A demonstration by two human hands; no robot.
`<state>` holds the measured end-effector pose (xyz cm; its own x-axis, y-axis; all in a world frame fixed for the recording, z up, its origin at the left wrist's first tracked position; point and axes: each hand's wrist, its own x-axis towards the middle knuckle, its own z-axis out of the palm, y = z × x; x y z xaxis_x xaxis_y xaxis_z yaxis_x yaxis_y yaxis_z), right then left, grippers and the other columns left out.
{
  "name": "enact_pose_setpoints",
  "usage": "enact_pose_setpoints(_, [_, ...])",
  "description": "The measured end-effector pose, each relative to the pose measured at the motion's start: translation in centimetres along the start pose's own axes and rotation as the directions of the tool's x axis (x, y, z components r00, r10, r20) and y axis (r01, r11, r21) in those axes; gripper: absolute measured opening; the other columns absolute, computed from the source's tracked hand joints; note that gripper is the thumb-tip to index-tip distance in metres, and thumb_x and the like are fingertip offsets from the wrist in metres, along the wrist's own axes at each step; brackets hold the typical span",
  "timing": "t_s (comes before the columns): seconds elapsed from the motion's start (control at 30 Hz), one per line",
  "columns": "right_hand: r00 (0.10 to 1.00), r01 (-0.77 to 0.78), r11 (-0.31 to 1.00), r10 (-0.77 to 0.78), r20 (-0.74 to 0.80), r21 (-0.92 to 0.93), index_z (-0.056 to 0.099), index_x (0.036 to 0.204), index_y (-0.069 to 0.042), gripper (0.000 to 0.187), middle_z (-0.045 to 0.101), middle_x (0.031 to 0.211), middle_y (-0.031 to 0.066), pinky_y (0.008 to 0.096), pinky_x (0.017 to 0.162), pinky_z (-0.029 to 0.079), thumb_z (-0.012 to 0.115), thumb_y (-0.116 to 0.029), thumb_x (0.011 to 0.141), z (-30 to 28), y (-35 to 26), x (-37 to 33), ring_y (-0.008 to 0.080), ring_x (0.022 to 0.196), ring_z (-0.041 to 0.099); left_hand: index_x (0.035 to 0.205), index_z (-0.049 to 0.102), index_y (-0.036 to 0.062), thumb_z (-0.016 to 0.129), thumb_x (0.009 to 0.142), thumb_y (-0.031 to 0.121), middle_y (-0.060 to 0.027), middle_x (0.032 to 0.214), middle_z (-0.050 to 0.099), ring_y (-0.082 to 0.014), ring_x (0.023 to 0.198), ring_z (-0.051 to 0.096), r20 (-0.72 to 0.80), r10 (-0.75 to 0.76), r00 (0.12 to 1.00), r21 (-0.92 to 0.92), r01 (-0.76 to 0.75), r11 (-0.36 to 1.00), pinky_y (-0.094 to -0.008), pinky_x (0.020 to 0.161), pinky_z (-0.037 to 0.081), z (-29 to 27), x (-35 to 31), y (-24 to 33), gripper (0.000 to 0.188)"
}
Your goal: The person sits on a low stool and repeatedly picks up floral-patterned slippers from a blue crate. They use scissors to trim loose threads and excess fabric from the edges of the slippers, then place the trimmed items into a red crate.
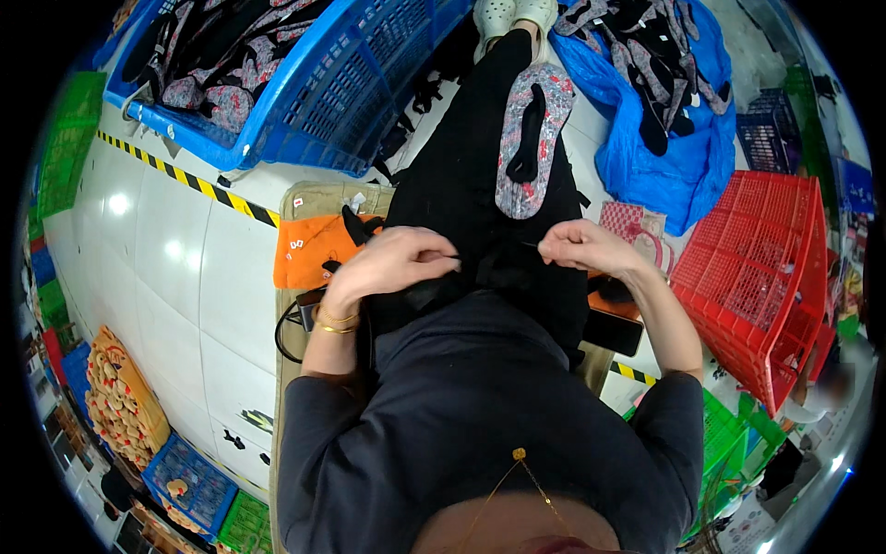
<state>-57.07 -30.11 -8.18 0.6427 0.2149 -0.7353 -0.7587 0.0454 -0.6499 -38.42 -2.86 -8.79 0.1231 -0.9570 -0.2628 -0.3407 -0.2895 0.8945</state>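
My left hand (392, 261) is closed, pinching something small and dark against the black fabric (480, 185) on my lap. A little to the right, my right hand (581, 246) is closed too, its fingertips gripping what looks like a thin needle or thread; I cannot tell which. The two hands are a short gap apart. A patterned shoe insole (531, 138) with a black strap lies on my outstretched leg beyond them.
An orange cushion (309, 249) lies under my left side. A blue crate (305, 74) of patterned pieces stands far left, a blue bag (664, 138) with more far right, a red crate (761, 268) at right. A black phone (614, 331) rests by my right elbow.
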Motion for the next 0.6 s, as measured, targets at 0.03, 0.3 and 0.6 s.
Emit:
enact_pose_setpoints(0.03, [0.999,0.032,0.999,-0.033,-0.04,-0.03,0.063,0.085,-0.007,0.03,0.05,0.067,-0.0077,0.0176,0.048,0.028,0.066,-0.037,0.09,-0.1,0.2,-0.6,-0.0003,0.056,0.04,0.108,0.065,0.004,0.069,0.086,0.022,-0.006,0.081,0.063,-0.0154,0.069,0.059,-0.09,-0.048,0.995,0.125,0.059,0.99,-0.0265,0.062,0.046,-1.1,-0.2,0.9,0.029])
enact_pose_setpoints(0.3, [0.762,0.403,0.908,-0.404,-0.505,-0.119,0.056,0.104,-0.001,0.035,0.052,0.082,-0.0034,0.0193,0.065,0.038,0.076,-0.02,0.083,1.3,-0.5,0.6,0.0033,0.071,0.046,0.134,0.05,0.0093,0.073,0.083,0.016,-0.0097,0.134,0.045,-0.0186,0.114,0.052,-0.431,0.212,0.877,-0.125,-0.291,0.949,-0.029,0.084,0.05,-2.1,7.4,2.8,0.056])
enact_pose_setpoints(0.6, [0.729,0.605,0.685,-0.271,-0.629,0.406,0.052,0.107,0.0,0.027,0.06,0.073,0.0081,0.0171,0.036,0.023,0.064,-0.02,0.093,2.9,0.6,3.0,0.0104,0.047,0.056,0.111,0.056,-0.0002,0.075,0.08,0.008,-0.0092,0.114,0.053,-0.0166,0.094,0.061,-0.208,0.238,0.949,-0.107,-0.264,0.959,-0.027,0.078,0.054,-1.7,10.8,2.4,0.037])
